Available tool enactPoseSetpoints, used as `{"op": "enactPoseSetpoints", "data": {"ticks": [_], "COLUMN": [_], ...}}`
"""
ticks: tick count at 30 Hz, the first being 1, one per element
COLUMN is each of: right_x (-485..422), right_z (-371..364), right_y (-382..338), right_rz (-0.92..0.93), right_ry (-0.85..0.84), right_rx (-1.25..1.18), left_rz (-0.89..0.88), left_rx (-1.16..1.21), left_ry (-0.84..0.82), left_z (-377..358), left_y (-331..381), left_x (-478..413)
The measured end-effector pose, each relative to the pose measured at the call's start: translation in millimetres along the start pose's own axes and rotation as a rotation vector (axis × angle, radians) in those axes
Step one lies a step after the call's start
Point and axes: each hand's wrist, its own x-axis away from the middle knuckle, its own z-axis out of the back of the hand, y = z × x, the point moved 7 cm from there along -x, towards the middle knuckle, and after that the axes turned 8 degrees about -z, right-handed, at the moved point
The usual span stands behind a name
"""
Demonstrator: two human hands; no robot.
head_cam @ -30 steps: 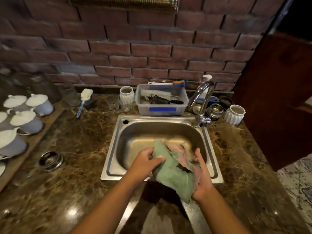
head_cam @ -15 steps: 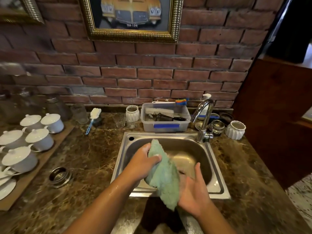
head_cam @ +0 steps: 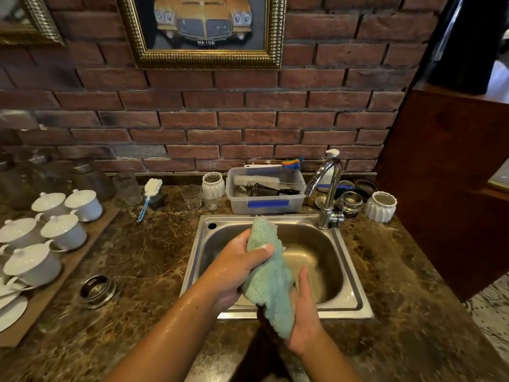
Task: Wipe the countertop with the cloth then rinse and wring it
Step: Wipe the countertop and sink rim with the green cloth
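A fluffy green cloth (head_cam: 268, 282) hangs lengthwise over the front of the steel sink (head_cam: 349, 274). My left hand (head_cam: 237, 267) grips its upper part, thumb across the front. My right hand (head_cam: 304, 312) cups the lower end from the right, fingers curled against the fabric. Both forearms look wet. The brown marble countertop (head_cam: 143, 260) spreads around the sink. The chrome tap (head_cam: 326, 188) stands at the sink's back right corner; no water is seen running from it.
A clear plastic tub (head_cam: 265, 201) with brushes sits behind the sink. White lidded cups (head_cam: 63, 230) stand on a wooden board at left. A small steel bowl (head_cam: 96, 289), glasses (head_cam: 191, 197), a white jar (head_cam: 381, 206) and a brick wall surround the sink.
The cloth went from bunched between both hands to stretched lengthwise, green side out. My right hand opened, then closed in on the lower end. The camera tilted up.
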Motion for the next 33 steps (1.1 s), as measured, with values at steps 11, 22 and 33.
{"op": "enactPoseSetpoints", "data": {"ticks": [11,22,33], "right_x": [24.0,36.5,31.2], "right_z": [-16.7,-59.3,-53.5], "right_y": [-59.0,-82.3,-76.1], "right_rz": [0.126,0.243,0.157], "right_ry": [0.081,0.012,0.023], "right_rx": [0.409,0.642,0.466], "left_rz": [0.072,0.262,0.153], "left_rx": [0.049,0.511,0.534], "left_ry": [0.100,-0.121,-0.067], "left_z": [24.4,5.7,8.5], "left_y": [-13.3,-36.2,-35.7], "left_x": [9.2,28.5,18.8]}}
